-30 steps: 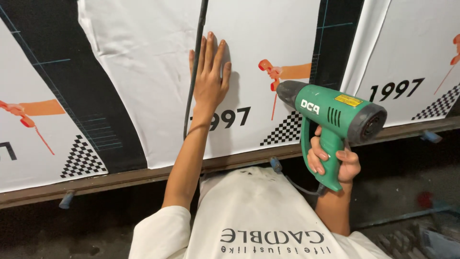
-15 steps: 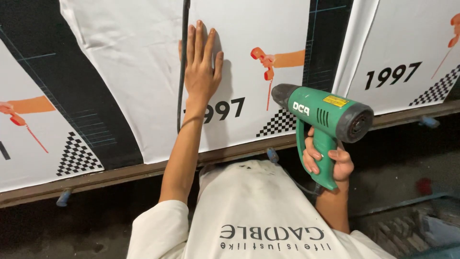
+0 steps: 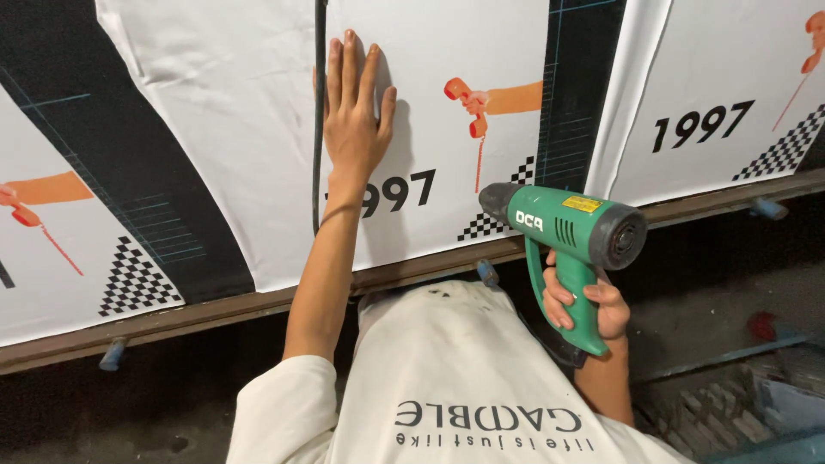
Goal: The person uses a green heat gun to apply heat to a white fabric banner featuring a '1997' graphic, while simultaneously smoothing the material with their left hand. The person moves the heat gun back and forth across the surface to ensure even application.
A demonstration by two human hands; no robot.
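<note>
My left hand (image 3: 352, 112) lies flat, fingers spread, on a white printed sheet (image 3: 430, 129) stuck to the wall, just right of a dark vertical seam (image 3: 319, 112). My right hand (image 3: 593, 309) grips the handle of a green heat gun (image 3: 563, 232). The gun's dark nozzle points left at the sheet's lower edge, by a small black and white chequered patch (image 3: 494, 219). An orange arm-and-phone drawing (image 3: 481, 103) sits right of my left hand.
More white and black printed panels (image 3: 137, 172) cover the wall on both sides. A brown metal rail (image 3: 215, 314) runs under them, with blue pegs (image 3: 112, 354) below it. Rubble and a blue frame (image 3: 739, 404) lie at the lower right.
My left hand has slid a little up and left along the sheet. The heat gun has swung left, so its nozzle is closer to the chequered patch.
</note>
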